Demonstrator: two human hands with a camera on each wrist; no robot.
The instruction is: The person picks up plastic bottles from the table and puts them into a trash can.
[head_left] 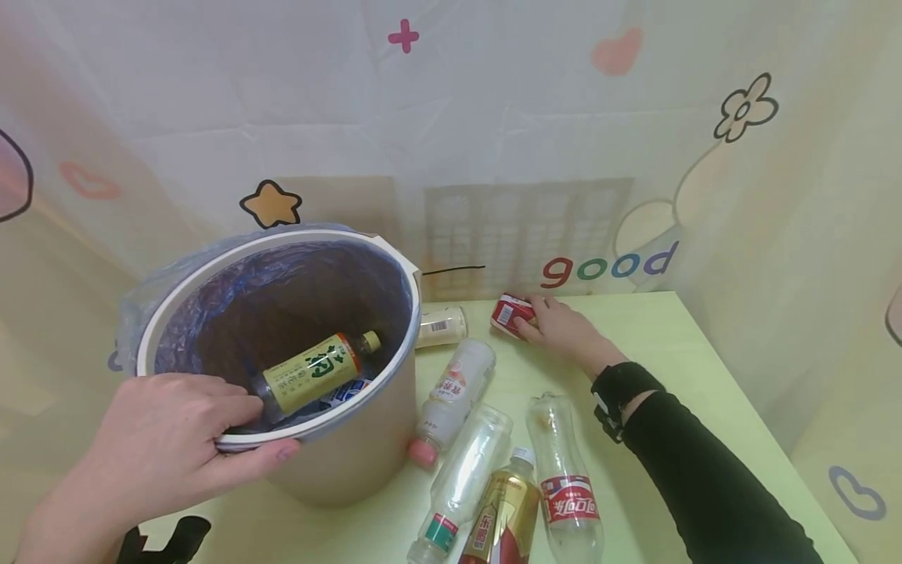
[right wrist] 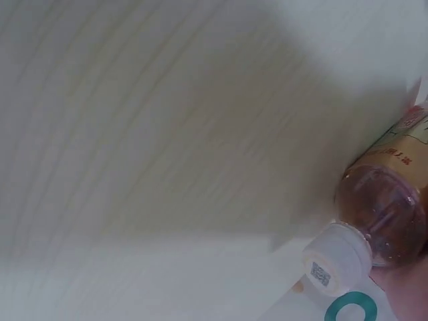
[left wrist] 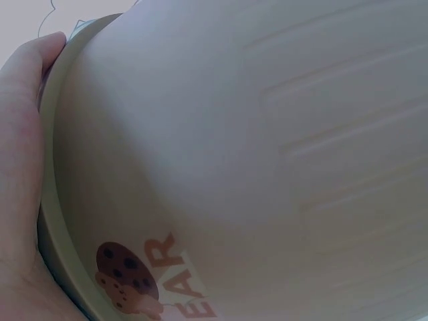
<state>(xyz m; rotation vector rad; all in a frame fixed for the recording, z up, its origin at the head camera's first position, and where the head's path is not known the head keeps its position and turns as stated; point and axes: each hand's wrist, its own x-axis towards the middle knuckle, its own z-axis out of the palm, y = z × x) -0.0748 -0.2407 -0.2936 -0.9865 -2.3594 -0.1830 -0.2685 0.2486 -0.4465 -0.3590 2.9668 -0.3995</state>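
My left hand grips the near rim of a beige trash bin, thumb outside and fingers over the inner side; the left wrist view shows the bin's outer wall. Inside its bluish liner, a yellow-labelled drink bottle lies with its yellow cap to the right. At the back of the table my right hand holds a drink bottle with a red label showing in the head view. Its white cap shows in the right wrist view; the hand hides that end from the head camera.
Right of the bin lie a pale can, a pink-capped bottle, a clear bottle, a gold-labelled bottle and a red-labelled clear bottle. A printed curtain hangs behind the pale green table.
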